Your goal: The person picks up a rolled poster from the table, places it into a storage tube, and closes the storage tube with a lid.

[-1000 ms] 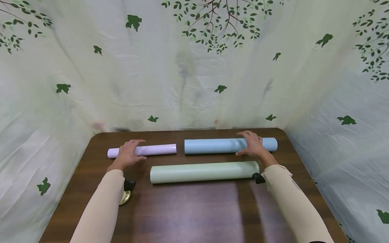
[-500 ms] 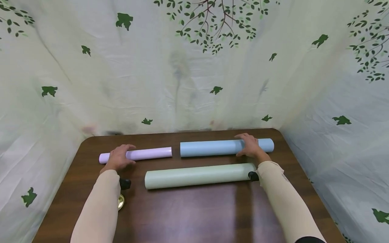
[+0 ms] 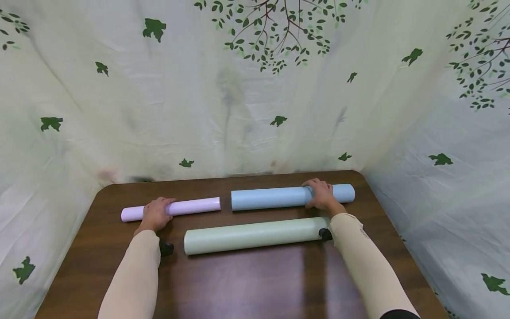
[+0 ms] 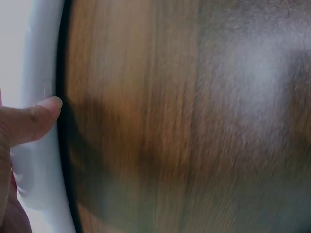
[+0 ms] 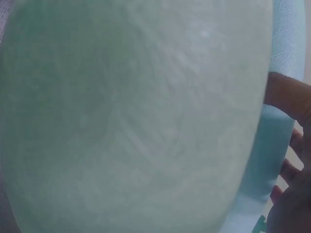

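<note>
A thin lilac roll (image 3: 195,206) lies at the back left of the brown table. My left hand (image 3: 156,213) grips it left of its middle, the thumb (image 4: 46,109) on the near side in the left wrist view. To its right lies a thicker blue roll (image 3: 271,198). My right hand (image 3: 322,195) holds that one right of its middle, thumb on the near side and fingers over the far side. In front of both rolls lies a pale green roll (image 3: 251,235), which fills most of the right wrist view; my right wrist overlaps its right end in the head view.
The table (image 3: 247,283) has rounded back corners. A pale curtain (image 3: 247,97) printed with leaves and branches hangs behind it and along both sides. Black wrist cameras stick out under both cuffs, the right one close to the green roll.
Both hands have settled down onto their rolls and their fingers have closed in around them. The head view has shifted slightly, and the gold round object beside the left forearm is now hidden.
</note>
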Available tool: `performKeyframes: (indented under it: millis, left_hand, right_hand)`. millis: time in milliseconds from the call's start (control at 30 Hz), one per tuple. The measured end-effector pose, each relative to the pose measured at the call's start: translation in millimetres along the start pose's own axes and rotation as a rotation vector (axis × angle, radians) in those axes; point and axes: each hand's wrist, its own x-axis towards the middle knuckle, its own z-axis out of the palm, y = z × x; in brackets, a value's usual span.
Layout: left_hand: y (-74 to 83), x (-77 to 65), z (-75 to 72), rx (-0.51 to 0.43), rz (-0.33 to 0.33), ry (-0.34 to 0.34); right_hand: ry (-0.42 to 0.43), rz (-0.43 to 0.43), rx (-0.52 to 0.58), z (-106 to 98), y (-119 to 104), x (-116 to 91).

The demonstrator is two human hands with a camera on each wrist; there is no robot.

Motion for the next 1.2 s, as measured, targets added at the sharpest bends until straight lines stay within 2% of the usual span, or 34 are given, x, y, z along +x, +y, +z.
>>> performKeyframes:
  millis: [200, 567, 1100, 1200]
  left_hand:
    - [-2.0, -1.5, 4.7, -0.003, -0.012, 0.02]
    - [-2.0, -0.7, 5.0, -0.044, -0.058, -0.015]
    - [-0.7, -5.0, 0.0, -0.044, -0.024, -0.002]
    - [0.9, -5.3, -3.6, -0.031, 0.007, 0.01]
  right_hand:
    - [-0.016, 0.01, -0.028, 7, -2, 3]
    - [-0.039, 0.026, -0.066, 9, -7, 4]
    - [0.006, 0.002, -0.093, 17, -7, 4]
    - [0.019, -0.01, -0.102, 17, -7, 2]
